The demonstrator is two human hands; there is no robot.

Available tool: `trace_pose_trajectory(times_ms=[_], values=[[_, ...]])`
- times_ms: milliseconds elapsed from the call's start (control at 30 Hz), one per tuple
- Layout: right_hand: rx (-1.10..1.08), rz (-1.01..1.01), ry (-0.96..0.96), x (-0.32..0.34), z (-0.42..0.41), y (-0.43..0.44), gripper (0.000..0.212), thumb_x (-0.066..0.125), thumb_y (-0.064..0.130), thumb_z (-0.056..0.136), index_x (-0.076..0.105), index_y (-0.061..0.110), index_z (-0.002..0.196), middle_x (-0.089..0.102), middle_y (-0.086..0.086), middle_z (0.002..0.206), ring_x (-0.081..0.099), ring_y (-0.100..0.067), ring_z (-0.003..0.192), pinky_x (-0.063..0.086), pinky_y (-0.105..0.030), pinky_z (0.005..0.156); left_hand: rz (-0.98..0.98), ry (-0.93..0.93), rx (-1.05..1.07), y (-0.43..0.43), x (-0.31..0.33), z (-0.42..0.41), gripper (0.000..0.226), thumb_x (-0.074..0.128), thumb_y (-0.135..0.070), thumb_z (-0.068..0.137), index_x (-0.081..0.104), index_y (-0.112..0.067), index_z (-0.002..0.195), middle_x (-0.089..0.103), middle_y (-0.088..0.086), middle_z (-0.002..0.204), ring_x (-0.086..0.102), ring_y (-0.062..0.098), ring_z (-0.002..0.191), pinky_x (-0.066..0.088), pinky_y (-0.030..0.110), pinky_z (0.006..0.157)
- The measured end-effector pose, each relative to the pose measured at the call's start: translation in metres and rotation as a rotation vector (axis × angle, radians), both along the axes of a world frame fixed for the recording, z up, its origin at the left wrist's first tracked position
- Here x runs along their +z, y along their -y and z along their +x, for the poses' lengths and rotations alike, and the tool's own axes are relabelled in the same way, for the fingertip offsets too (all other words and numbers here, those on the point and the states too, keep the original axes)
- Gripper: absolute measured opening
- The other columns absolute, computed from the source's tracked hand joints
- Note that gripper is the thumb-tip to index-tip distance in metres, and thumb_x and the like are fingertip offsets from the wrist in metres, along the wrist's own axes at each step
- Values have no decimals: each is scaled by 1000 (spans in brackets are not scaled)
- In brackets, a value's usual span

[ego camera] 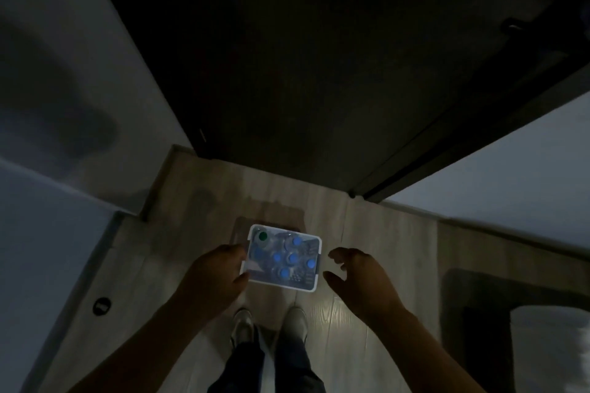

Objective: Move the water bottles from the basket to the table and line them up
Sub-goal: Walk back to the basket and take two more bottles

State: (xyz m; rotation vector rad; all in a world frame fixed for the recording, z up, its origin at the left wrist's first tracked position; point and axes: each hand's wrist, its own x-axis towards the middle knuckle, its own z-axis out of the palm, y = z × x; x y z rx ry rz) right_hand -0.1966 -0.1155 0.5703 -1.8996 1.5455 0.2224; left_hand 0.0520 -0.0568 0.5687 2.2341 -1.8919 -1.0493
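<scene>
A white-rimmed basket (316, 244) stands on the wooden floor in front of my feet. Upright inside it are several water bottles with blue caps (292, 258) and one with a dark green cap (262, 236). My left hand (217, 274) is at the basket's left rim, thumb and fingers around the edge. My right hand (357, 271) hovers just right of the basket, fingers loosely curled and apart, holding nothing and not touching the rim.
A dark door (303, 57) fills the space ahead, with pale walls (64, 73) on both sides. A dark mat (479, 313) lies on the floor at the right. My shoes (295, 324) stand just behind the basket. The scene is dim.
</scene>
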Motion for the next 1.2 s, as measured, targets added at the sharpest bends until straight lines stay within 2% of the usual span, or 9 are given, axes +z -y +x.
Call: trace_pose_trajectory(times_ms=[133,333,433,533,733,867,1000,1133,1200], values=[[-11,-29,54,-55,5,25,44,62,38,88,53,27,130,61,9,121,54,2,100,33,-4,78,-9,-6,65,25,-55,-1,34,53,-38,93,51,-22,123,59,-5,121,57,7,107,38,13,82],[-31,-65,94,-171,8,56,42,61,36,89,54,27,129,61,9,119,53,3,97,28,2,69,-55,3,108,53,-172,-5,29,64,-33,87,61,-14,109,67,3,102,64,16,90,51,26,80],[-49,-75,107,-242,6,65,41,62,34,89,55,26,128,62,8,119,55,0,97,31,-2,74,-83,13,109,64,-241,-5,24,67,-33,85,63,-14,98,67,2,91,65,16,81,48,24,72],[-67,-69,134,-316,3,68,39,62,34,89,57,25,127,63,6,119,60,-7,101,39,-13,83,-132,-17,82,69,-318,-3,23,65,-31,87,63,-13,100,66,1,90,57,11,74,38,18,69],[-86,-65,208,-449,-8,68,44,64,35,89,55,20,129,61,4,122,59,-9,104,48,-24,93,-213,-28,44,62,-458,-3,28,63,-24,85,65,-5,106,69,11,96,67,27,86,50,30,78],[-91,-154,294,-514,-15,74,43,68,32,86,58,18,126,59,9,117,55,-2,99,35,3,81,-225,-102,151,66,-527,2,40,67,-28,85,55,-18,121,64,2,115,61,17,99,44,25,84],[14,-240,343,-557,-14,73,50,70,34,84,56,22,129,53,17,119,52,1,106,39,-14,95,-345,-158,159,71,-576,0,48,74,-25,79,56,-15,122,63,2,119,60,17,103,47,28,85],[48,-325,339,-581,-11,76,51,70,39,82,56,26,129,51,22,117,47,10,102,34,0,86,-459,-206,139,76,-601,3,51,76,-25,76,54,-15,120,59,-1,113,53,10,98,40,23,83],[33,-323,348,-589,-10,78,51,71,38,82,55,27,129,52,22,118,49,9,102,37,-1,87,-488,-186,118,79,-606,4,54,75,-26,78,53,-13,124,57,0,116,53,12,100,39,24,84]])
